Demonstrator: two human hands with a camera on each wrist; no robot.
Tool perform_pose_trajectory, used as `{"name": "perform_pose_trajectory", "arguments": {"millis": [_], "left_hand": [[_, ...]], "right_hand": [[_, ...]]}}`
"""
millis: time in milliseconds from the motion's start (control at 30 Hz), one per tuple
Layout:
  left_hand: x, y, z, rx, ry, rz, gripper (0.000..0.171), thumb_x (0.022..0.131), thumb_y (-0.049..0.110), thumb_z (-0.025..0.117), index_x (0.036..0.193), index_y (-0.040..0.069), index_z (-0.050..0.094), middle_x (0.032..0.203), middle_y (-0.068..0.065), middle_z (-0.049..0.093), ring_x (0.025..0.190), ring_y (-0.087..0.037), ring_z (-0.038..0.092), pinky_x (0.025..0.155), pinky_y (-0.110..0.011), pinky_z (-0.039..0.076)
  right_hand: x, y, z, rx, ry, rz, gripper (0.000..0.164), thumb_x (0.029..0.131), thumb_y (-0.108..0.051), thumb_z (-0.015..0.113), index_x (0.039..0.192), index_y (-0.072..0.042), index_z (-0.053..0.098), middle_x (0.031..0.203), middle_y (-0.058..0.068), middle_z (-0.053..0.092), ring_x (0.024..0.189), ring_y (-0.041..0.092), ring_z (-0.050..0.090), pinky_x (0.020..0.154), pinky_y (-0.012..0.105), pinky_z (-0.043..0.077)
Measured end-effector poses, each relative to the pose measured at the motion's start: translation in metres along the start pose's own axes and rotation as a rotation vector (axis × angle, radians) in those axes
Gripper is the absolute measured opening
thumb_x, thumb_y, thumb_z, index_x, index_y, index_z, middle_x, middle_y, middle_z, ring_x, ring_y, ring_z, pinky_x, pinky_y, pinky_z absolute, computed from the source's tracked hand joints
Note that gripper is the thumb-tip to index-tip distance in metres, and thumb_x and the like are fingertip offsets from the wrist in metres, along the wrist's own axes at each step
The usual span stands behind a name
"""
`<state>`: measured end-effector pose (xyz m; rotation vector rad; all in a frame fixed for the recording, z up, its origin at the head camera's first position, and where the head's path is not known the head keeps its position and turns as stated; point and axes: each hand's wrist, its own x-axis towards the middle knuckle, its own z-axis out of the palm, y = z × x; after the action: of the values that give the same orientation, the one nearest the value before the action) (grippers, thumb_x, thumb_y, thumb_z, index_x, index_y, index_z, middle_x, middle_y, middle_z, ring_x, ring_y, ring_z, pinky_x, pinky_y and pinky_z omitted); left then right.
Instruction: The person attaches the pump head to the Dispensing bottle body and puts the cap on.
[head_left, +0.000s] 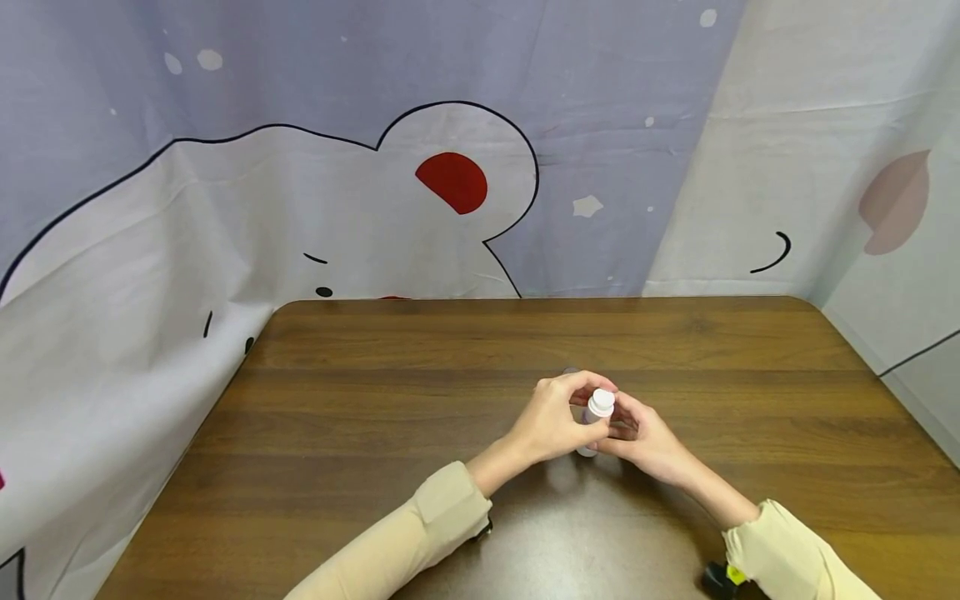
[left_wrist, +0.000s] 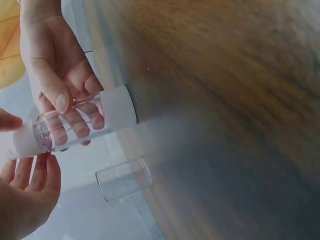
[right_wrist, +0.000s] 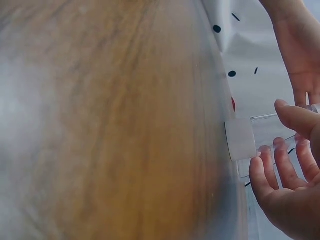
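Observation:
A small clear bottle [left_wrist: 75, 122] with a white base and a white top [head_left: 602, 402] stands upright on the wooden table, between both hands. My left hand [head_left: 558, 419] pinches it around the white collar, thumb on the near side and fingers behind. Lower down, my right hand [head_left: 651, 442] holds the clear body, its fingers visible through the wall in the left wrist view. The white base [right_wrist: 241, 139] shows below the right thumb in the right wrist view. Behind the bottle a clear cylindrical cap [left_wrist: 124, 179] stands on the table, mostly hidden by the left hand in the head view.
The brown wooden table [head_left: 337, 433] reaches back to a patterned curtain [head_left: 300, 200]. Near the right sleeve is a black object with a yellow patch [head_left: 720, 579]. A small dark thing shows under the left cuff [head_left: 452, 502].

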<state>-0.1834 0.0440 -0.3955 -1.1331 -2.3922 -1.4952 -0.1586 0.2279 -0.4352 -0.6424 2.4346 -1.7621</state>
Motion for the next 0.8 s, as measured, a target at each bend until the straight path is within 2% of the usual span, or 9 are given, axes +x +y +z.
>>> {"name": "perform_pose_trajectory", "arguments": {"millis": [200,300,367,433,600,700,800], "left_hand": [[-0.0005,0.0025,0.0023,0.026,-0.023,-0.018,0.038,0.073,0.006,0.072,0.110,0.010,0.066,0.104,-0.002,0.072,0.094,-0.007,0.067,0.084,-0.010,0.048],[-0.0014,0.0033,0.0037,0.030,-0.032,-0.027,0.039,0.073,0.008,0.071,0.111,0.011,0.066,0.105,-0.001,0.072,0.094,-0.007,0.066,0.084,-0.011,0.047],[-0.0019,0.0033,0.0051,0.031,-0.021,-0.027,0.038,0.074,0.011,0.073,0.112,0.011,0.065,0.106,-0.001,0.071,0.095,-0.007,0.066,0.085,-0.011,0.047],[-0.0019,0.0042,0.0062,0.015,0.017,-0.025,0.038,0.075,0.014,0.075,0.112,0.009,0.065,0.106,-0.003,0.071,0.096,-0.008,0.065,0.085,-0.013,0.048],[-0.0002,0.0074,0.0078,-0.010,0.187,-0.056,0.037,0.073,0.022,0.081,0.105,0.008,0.066,0.097,-0.004,0.070,0.088,-0.010,0.065,0.080,-0.019,0.054],[0.0000,0.0071,0.0082,0.010,0.250,-0.088,0.037,0.071,0.027,0.082,0.099,0.009,0.067,0.087,-0.001,0.069,0.079,-0.009,0.064,0.073,-0.018,0.053],[-0.0009,0.0055,0.0091,0.027,0.264,-0.115,0.038,0.069,0.029,0.084,0.096,0.011,0.065,0.081,0.001,0.067,0.074,-0.010,0.062,0.067,-0.014,0.049]], "right_hand": [[-0.0011,0.0003,0.0007,-0.026,0.009,-0.031,0.049,0.082,0.005,0.068,0.125,0.015,0.045,0.113,0.028,0.059,0.099,-0.005,0.059,0.084,0.015,0.051],[-0.0020,0.0003,0.0008,-0.034,0.007,-0.026,0.049,0.083,0.005,0.067,0.125,0.015,0.045,0.115,0.031,0.058,0.099,-0.006,0.058,0.084,0.014,0.050],[-0.0021,0.0008,0.0008,-0.040,0.004,-0.023,0.050,0.083,0.005,0.067,0.127,0.015,0.044,0.115,0.027,0.059,0.099,-0.006,0.058,0.084,0.014,0.050],[-0.0021,0.0009,0.0008,-0.043,0.005,-0.015,0.051,0.083,0.003,0.068,0.127,0.013,0.045,0.115,0.017,0.062,0.099,-0.006,0.058,0.084,0.015,0.051],[-0.0014,0.0009,0.0006,-0.022,0.005,-0.014,0.045,0.082,0.000,0.071,0.121,0.007,0.049,0.108,-0.012,0.062,0.099,-0.003,0.060,0.084,0.017,0.052],[-0.0011,0.0003,0.0006,0.004,-0.007,-0.028,0.042,0.083,0.001,0.071,0.118,0.007,0.049,0.106,-0.015,0.061,0.099,-0.001,0.061,0.084,0.018,0.053],[-0.0009,-0.0004,0.0006,0.017,-0.017,-0.029,0.043,0.083,0.001,0.070,0.120,0.007,0.049,0.107,-0.013,0.061,0.099,0.000,0.062,0.083,0.019,0.053]]}}
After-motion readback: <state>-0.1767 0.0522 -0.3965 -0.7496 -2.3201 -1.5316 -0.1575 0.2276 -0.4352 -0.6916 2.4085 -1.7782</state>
